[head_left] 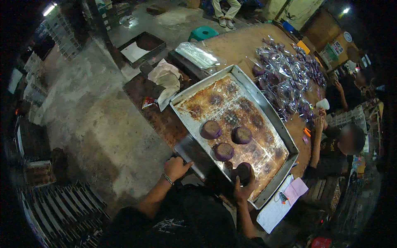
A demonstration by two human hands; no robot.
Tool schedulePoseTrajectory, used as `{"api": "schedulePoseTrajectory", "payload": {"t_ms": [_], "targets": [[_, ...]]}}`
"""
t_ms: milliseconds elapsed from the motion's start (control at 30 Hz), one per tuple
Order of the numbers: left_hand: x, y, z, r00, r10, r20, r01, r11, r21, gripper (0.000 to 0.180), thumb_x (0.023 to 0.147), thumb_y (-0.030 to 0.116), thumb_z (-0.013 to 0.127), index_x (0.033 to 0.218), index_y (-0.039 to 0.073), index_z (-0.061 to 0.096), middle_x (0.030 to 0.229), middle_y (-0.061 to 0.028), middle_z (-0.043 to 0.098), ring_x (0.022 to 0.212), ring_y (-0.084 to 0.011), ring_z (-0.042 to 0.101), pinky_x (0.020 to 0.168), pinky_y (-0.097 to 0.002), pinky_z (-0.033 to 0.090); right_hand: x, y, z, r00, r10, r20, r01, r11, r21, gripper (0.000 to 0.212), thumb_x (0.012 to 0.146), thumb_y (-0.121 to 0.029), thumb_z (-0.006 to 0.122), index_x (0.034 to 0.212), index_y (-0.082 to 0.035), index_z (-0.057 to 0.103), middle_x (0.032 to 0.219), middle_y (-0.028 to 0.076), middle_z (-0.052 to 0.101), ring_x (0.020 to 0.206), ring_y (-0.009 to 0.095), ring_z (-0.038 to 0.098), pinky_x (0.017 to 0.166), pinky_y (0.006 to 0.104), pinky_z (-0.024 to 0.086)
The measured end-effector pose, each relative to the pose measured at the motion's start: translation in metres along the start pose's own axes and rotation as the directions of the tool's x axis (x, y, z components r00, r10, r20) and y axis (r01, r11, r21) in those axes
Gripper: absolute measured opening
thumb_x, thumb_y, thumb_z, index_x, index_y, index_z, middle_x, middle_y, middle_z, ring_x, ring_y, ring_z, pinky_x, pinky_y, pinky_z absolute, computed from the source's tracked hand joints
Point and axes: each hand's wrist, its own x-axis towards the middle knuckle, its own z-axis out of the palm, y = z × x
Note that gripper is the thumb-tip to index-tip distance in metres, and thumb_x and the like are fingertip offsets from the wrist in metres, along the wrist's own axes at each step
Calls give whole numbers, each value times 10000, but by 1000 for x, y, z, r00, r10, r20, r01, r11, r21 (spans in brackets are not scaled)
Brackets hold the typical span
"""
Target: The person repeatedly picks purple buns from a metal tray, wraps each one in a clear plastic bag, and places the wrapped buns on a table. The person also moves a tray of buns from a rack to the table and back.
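A large metal baking tray [264,102], scorched brown inside, lies at a slant on the table in front of me. Three round purple buns [224,151] with brown tops sit in its near-left part. At the tray's near side my right hand [244,191] grips another purple bun [243,171], thumb and fingers around it. My left hand [178,168] is closed, thumb stretched to the right, beside a grey shiny flat piece [196,159] at the table edge. What its curled fingers hold, if anything, is hidden.
Clear-wrapped purple buns [285,78] pile up beyond the tray. Plastic bags [198,56] and a crumpled cloth [165,76] lie at its far left. Papers [275,206] rest near right. Two people [331,151] sit on the right. A green stool [202,33] stands behind.
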Motion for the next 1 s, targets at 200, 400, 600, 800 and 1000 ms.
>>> {"api": "schedulePoseTrajectory", "payload": {"t_ms": [200, 400, 600, 800, 1000], "targets": [[36, -3, -10, 756, 652, -62, -591, 720, 363, 253, 746, 212, 610, 934, 44, 630, 938, -158, 626, 923, -326, 602, 876, -440, 442, -3, 16, 14, 990, -11, -143, 2, 998, -63, 642, 737, -103, 685, 1314, -16, 415, 1220, 197, 524, 1074, 303, 551, 937, 385, 425], [71, -7, 3, 670, 608, 426, -742, 534, 405, 214, 739, 186, 585, 898, 62, 655, 910, -141, 627, 957, -302, 588, 928, -542, 382, -4, 22, 20, 982, -10, -188, -18, 989, -149, 632, 731, -113, 686, 1302, -24, 430, 1228, 192, 521, 1101, 327, 524, 969, 416, 390], [70, -6, 22, 643, 562, 521, -754, 582, 303, 204, 749, 230, 563, 758, 64, 680, 879, -136, 645, 937, -308, 603, 868, -583, 406, -3, 17, 23, 978, -111, -178, 54, 954, -296, 620, 720, -104, 692, 1287, -23, 453, 1217, 199, 517, 1064, 325, 515, 917, 421, 417], [73, 6, 23, 731, 375, 570, -576, 787, 221, 371, 772, 348, 560, 887, 4, 637, 964, -201, 635, 973, -354, 599, 856, -504, 457, -1, 8, 26, 972, -94, -217, 36, 966, -256, 622, 720, -119, 693, 1282, -1, 453, 1120, 193, 528, 992, 328, 526, 881, 407, 432], [75, 10, 19, 691, 406, 598, -664, 682, 305, 329, 725, 266, 605, 918, 1, 635, 974, -201, 637, 951, -348, 611, 832, -477, 484, -2, 7, 22, 970, -161, -185, 99, 947, -306, 635, 719, -132, 699, 1283, 15, 447, 1112, 185, 531, 986, 309, 528, 866, 386, 437]]}}
